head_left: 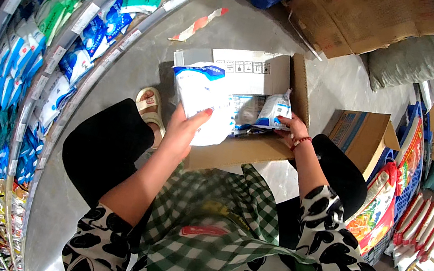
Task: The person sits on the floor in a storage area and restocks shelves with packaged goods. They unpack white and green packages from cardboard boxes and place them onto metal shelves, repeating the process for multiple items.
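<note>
My left hand (182, 130) is closed on a white plastic bag (206, 92) with a blue top band, held above the left side of an open cardboard box (236, 155). The box sits between my knees with its flaps folded out. Inside it lie more white-and-blue bags. At the box's right end my right hand (293, 130), with a red bead bracelet at the wrist, has its fingers closed on the edge of one smaller-looking white-and-blue bag (275, 109). The raised bag hides the left part of the box's inside.
Shelves (84, 18) of blue, white and green bags curve along the left. Another open carton (363, 138) stands at the right, near a blue crate (407, 173) and red-and-yellow sacks (378, 205). Large cardboard (373, 24) and a grey-green sack (413, 62) are at the back right.
</note>
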### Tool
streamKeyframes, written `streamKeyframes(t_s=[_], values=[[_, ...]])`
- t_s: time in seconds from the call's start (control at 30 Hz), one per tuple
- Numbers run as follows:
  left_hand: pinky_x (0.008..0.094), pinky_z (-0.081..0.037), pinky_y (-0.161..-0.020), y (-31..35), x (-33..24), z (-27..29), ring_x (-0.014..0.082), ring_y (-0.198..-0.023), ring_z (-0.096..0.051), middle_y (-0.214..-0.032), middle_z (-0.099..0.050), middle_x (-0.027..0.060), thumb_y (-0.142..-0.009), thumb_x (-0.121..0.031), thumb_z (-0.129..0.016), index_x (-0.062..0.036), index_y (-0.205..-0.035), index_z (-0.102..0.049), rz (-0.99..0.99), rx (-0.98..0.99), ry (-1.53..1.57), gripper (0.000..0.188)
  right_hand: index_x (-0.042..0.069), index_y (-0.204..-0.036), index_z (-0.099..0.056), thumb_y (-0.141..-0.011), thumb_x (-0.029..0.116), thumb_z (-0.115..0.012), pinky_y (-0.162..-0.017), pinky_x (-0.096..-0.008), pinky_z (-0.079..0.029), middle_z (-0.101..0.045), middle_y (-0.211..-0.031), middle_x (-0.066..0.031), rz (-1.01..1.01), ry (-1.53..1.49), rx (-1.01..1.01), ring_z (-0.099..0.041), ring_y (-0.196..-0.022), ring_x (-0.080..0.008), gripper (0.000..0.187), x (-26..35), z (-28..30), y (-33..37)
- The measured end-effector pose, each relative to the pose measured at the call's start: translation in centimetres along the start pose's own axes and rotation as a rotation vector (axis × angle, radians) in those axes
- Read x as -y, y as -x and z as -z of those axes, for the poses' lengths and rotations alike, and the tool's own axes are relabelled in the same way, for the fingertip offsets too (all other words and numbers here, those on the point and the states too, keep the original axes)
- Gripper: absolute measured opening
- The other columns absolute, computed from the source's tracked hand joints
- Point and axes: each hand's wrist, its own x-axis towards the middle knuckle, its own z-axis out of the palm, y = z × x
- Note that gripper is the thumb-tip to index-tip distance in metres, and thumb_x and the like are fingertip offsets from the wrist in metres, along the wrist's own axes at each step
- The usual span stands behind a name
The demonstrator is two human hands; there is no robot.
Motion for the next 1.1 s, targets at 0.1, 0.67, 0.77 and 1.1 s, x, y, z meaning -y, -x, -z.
streamKeyframes(t_s=[0.1, 0.67, 0.77, 1.1], values=[[0.0295, -0.042, -0.080, -0.4, 0.8, 0.7, 0.0159, -0.094, -0.052, -0.106, -0.053, 0.0095, -0.080, -0.011, -0.060, 0.0015, -0.116, -0.042, -0.065, 0.005, -0.037, 0.043, 0.003, -0.110, -0.055, -0.075, -0.002, -0.059, -0.072, -0.0277, -0.048, -0.062, -0.094, -0.0036, 0.242, -0.079, 0.166, -0.059, -0.080, -0.0171, 0.035, 1.7, -3.9, 5.3], [0.0273, -0.044, -0.080, 6.3, -11.5, 2.9, 0.0147, -0.096, -0.054, -0.108, -0.056, 0.0083, -0.080, -0.021, -0.063, 0.0006, -0.117, -0.047, -0.506, 0.274, 0.212, 0.046, 0.000, -0.130, -0.031, -0.086, 0.027, -0.054, -0.090, -0.0333, -0.039, -0.044, -0.124, -0.0129, 0.706, 0.180, 0.710, -0.047, -0.108, -0.0189, 0.057, 8.6, -22.2, 21.0], [0.0291, -0.043, -0.084, 10.0, -16.4, 6.3, 0.0159, -0.103, -0.049, -0.114, -0.051, 0.0096, -0.080, -0.024, -0.064, 0.0002, -0.123, -0.038, -0.696, 0.268, 0.101, 0.056, -0.002, -0.124, -0.039, -0.084, 0.019, -0.057, -0.080, -0.0290, -0.044, -0.053, -0.112, -0.0098, 0.775, 0.307, 0.838, -0.052, -0.100, -0.0160, 0.049, 9.6, -28.8, 23.8], [0.0316, -0.046, -0.081, 11.3, -7.1, 29.2, 0.0204, -0.097, -0.056, -0.108, -0.056, 0.0122, -0.069, -0.004, -0.067, 0.0024, -0.118, -0.043, -0.633, -0.324, 0.525, 0.055, -0.003, -0.117, -0.047, -0.079, 0.045, -0.057, -0.078, -0.0329, -0.047, -0.053, -0.112, -0.0220, 1.060, 1.412, 0.840, -0.055, -0.101, -0.0266, 0.062, 0.3, -46.7, 17.6]])
